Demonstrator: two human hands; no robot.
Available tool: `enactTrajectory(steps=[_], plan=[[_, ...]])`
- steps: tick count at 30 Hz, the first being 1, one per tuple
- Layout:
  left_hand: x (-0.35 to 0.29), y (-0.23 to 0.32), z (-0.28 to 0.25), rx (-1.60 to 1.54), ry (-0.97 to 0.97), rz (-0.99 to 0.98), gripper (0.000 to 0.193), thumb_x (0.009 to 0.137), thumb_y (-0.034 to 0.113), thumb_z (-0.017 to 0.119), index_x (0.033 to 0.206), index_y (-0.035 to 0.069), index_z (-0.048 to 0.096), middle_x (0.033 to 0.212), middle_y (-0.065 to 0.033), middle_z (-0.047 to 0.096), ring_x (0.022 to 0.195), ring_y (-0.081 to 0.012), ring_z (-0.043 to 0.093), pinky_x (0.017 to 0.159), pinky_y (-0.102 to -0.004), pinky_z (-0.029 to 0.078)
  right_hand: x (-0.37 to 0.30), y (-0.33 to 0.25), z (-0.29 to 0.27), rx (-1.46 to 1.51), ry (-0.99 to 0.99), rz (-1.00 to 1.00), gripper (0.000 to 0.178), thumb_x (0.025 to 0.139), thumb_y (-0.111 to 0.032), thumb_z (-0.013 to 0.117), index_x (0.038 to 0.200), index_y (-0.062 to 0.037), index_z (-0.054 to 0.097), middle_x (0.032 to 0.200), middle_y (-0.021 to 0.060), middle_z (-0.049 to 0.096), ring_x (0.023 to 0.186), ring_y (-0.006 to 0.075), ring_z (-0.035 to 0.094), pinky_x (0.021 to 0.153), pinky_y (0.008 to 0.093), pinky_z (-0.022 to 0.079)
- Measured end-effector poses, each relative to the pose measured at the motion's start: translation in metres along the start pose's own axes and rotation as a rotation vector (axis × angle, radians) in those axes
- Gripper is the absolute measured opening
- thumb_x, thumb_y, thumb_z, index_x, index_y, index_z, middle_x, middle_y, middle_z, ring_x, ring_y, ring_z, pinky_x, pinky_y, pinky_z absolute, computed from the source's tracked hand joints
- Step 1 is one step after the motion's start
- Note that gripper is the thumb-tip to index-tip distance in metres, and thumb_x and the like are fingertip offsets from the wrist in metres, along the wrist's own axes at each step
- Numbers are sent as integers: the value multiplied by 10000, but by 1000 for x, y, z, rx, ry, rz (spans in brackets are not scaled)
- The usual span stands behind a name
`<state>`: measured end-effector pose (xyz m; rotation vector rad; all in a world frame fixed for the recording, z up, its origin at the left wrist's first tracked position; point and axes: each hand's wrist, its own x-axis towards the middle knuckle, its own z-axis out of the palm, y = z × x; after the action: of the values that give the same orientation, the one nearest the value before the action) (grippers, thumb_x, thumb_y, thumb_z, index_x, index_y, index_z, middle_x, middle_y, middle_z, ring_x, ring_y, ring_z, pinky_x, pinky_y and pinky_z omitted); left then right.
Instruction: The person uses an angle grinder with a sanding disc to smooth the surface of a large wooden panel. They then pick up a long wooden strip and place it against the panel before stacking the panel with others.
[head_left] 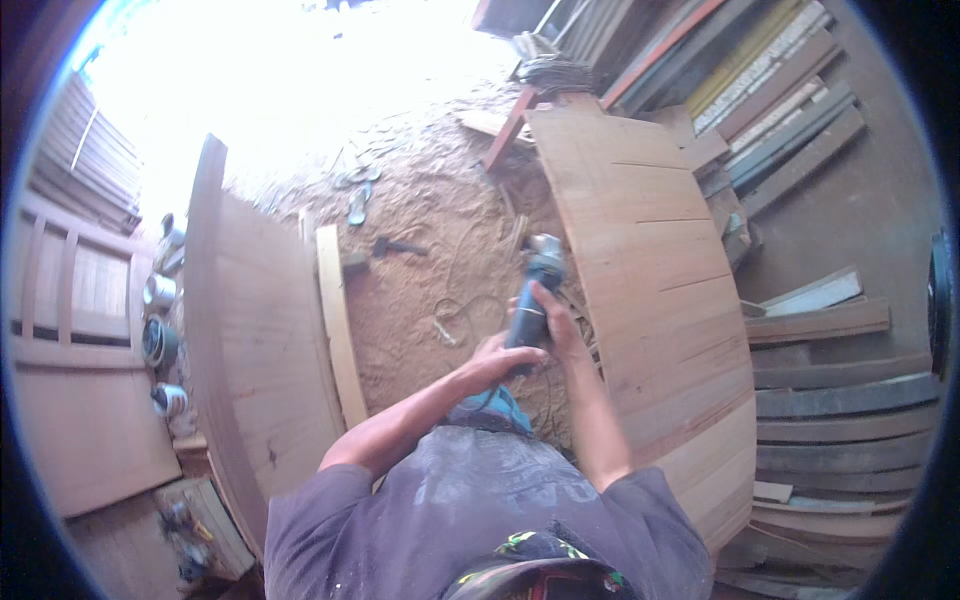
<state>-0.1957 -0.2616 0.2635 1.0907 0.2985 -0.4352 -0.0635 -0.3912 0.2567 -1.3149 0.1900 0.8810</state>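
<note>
Both my hands are wrapped round a dark blue-grey angle grinder, held out in front of my body. My left hand grips the rear end of its body. Further forward, my right hand closes on the side of the grinder, near its metal head. The head points away from me and is slightly blurred. Close by on the right lies a wide wooden panel with several dark grooves across it. The grinder is to the left of the panel's edge and appears apart from it.
Sawdust covers the ground, where a hammer-like tool lies. To the left stand another large wooden panel and a pale plank. Cans sit beyond it. Stacked boards line the right side.
</note>
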Motion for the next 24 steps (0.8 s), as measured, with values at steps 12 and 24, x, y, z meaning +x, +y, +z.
enactTrajectory(steps=[12,24], plan=[[145,64,-144,-163,558,-31,312,849,281,829,993,80,639,835,-40,694,708,-135,694,553,-295,548,167,-135,-56,-544,244,-344,314,993,-278,714,1170,-22,674,1019,69,714,888,140,689,682,288,574],[386,69,-376,208,861,-391,625,703,340,862,1102,-26,551,924,-172,685,691,-260,694,601,-400,554,288,-156,-106,-1280,943,-447,552,959,-371,702,1323,22,571,1306,259,570,1265,412,522,1071,498,438]])
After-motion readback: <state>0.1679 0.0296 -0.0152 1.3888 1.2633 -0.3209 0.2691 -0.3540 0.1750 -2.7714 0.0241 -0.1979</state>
